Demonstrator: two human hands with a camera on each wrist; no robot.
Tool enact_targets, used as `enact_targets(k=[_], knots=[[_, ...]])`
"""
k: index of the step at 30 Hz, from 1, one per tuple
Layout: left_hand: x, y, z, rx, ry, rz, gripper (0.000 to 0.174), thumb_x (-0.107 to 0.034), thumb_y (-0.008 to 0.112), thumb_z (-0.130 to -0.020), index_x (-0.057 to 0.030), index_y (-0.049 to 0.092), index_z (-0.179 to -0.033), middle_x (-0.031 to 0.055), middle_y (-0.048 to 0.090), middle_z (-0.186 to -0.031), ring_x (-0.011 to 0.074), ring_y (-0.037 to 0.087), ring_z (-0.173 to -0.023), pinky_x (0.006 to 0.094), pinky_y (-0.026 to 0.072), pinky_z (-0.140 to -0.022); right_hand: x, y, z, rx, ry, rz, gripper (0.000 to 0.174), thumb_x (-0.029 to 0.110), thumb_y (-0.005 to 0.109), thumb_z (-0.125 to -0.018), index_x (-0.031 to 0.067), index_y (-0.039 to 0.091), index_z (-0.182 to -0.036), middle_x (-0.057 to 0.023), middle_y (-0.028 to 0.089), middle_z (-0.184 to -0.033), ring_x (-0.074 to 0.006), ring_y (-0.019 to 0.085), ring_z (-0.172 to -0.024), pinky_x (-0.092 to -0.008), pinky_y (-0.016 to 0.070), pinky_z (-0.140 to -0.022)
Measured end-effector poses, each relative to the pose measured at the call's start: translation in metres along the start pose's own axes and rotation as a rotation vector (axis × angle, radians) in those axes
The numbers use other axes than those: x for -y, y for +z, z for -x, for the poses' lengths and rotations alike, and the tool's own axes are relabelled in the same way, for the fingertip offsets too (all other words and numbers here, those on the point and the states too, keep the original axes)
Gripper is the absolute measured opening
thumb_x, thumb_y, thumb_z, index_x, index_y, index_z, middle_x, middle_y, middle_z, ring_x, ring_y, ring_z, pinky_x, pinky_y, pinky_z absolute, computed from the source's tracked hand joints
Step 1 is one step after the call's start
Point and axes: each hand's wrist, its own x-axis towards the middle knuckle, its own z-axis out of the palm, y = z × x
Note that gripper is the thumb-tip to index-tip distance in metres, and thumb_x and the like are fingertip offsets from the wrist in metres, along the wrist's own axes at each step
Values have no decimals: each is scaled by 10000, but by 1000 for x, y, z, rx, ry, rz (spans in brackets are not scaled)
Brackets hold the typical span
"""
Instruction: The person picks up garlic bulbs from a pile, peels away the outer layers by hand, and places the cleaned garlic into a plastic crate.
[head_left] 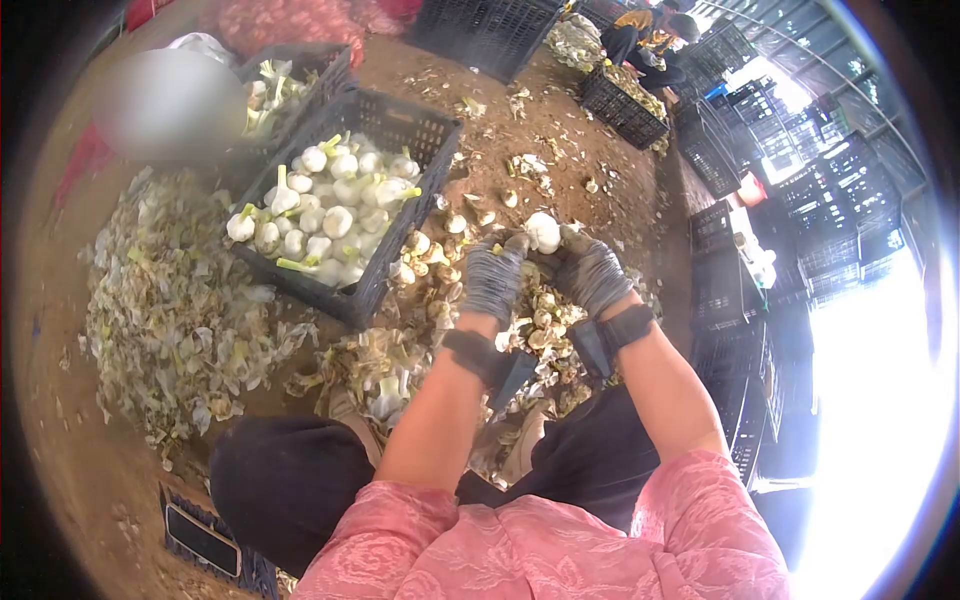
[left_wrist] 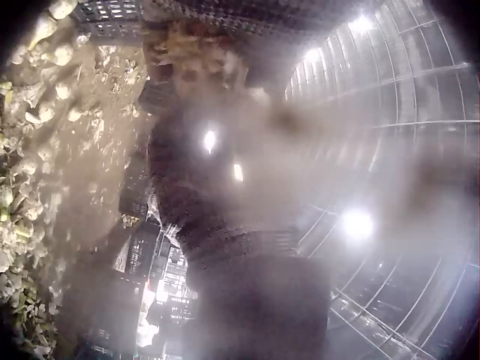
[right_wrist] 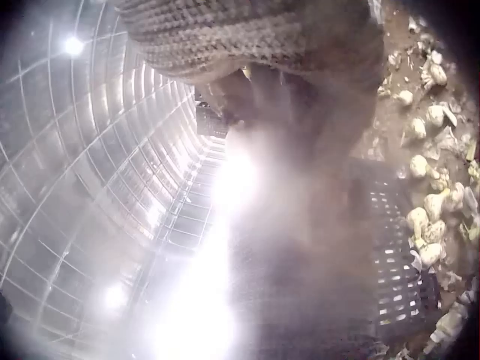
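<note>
In the head view a peeled white garlic bulb (head_left: 543, 232) is held up between two grey-gloved hands. My left hand (head_left: 492, 278) has its fingertips at the bulb's left side, and my right hand (head_left: 592, 274) grips it from the right. Loose garlic bulbs (head_left: 545, 315) and husks lie on the ground below both hands. A black crate (head_left: 375, 275) of trimmed white bulbs stands to the left. The knit glove (right_wrist: 225, 37) fills the top of the right wrist view; haze and glare hide the fingertips in both wrist views.
A large heap of husks (head_left: 185, 310) lies left of the crate. Red net sacks (head_left: 285, 25) and another black crate (head_left: 490, 35) stand at the back. Stacked crates (head_left: 725, 270) line the right side. Another person (head_left: 650, 45) sits at the far back.
</note>
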Motion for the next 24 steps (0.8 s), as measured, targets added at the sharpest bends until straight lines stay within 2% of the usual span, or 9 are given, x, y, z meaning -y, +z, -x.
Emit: enact_targets(k=[2, 5, 9, 15, 17, 18, 21, 22, 24], knots=[[-7, -4, -1, 9, -204, 94, 250, -206, 606, -819, -10, 570, -970, 41, 584, -825, 115, 516, -695, 250, 432, -582, 2, 8, 1, 14, 26, -7, 273, 185, 542, -849, -16, 548, -1035, -106, 624, -920, -227, 598, -812, -329, 496, -742], [5, -5, -11, -67, -269, 283, 340, -253, 594, -834, -2, 527, -1052, 51, 572, -861, 126, 507, -771, 255, 436, -590, 0, 2, -7, 2, 7, 73, 304, 182, 555, -840, -9, 527, -1075, -115, 601, -976, -228, 581, -865, -338, 482, -776], [10, -10, -14, 50, -72, 91, 342, -202, 545, -869, 11, 459, -1122, 69, 565, -968, 122, 519, -799, 233, 445, -666, -9, 6, -12, -6, -207, 342, 327, 162, 575, -827, -11, 516, -1099, -110, 586, -1004, -217, 570, -889, -333, 474, -769], [2, -10, -10, -12, -132, 231, 415, -249, 585, -839, -2, 455, -1146, 70, 569, -962, 126, 521, -808, 253, 439, -703, -12, 8, -18, 104, -139, 170, 316, 146, 565, -831, -14, 508, -1097, -115, 582, -1031, -225, 569, -912, -344, 472, -803], [-5, -13, -6, -160, -278, 270, 495, -302, 615, -807, -2, 440, -1160, 85, 570, -962, 148, 528, -823, 288, 445, -713, -17, 4, -23, 110, -83, 111, 315, 149, 560, -834, -12, 507, -1100, -118, 582, -1037, -230, 567, -922, -347, 472, -811], [-6, -18, -8, -123, -331, 270, 538, -330, 626, -792, -8, 424, -1173, 96, 565, -961, 168, 528, -848, 320, 453, -701, -20, 3, -25, 84, -71, 97, 302, 172, 570, -828, 0, 533, -1073, -113, 600, -1002, -222, 579, -902, -332, 481, -789], [-3, -27, -11, -40, -274, 237, 519, -330, 606, -805, -28, 421, -1185, 96, 561, -945, 184, 534, -835, 344, 460, -692, -23, -1, -36, 27, -39, 102, 286, 184, 576, -822, 9, 557, -1047, -110, 615, -972, -214, 592, -884, -316, 495, -762], [48, -34, -39, -58, -182, 240, 463, -344, 587, -816, -51, 460, -1152, 86, 571, -895, 180, 543, -764, 319, 471, -650, -26, 2, -43, -5, -19, 117, 281, 173, 573, -823, 7, 554, -1048, -113, 613, -976, -215, 594, -884, -315, 500, -757], [39, -37, -29, -236, -262, 28, 374, -340, 570, -828, -72, 515, -1083, 78, 581, -858, 171, 520, -665, 306, 445, -597, -27, 27, -52, 85, -75, 186, 250, 124, 578, -816, 7, 551, -1036, -117, 607, -983, -219, 601, -869, -316, 513, -742]])
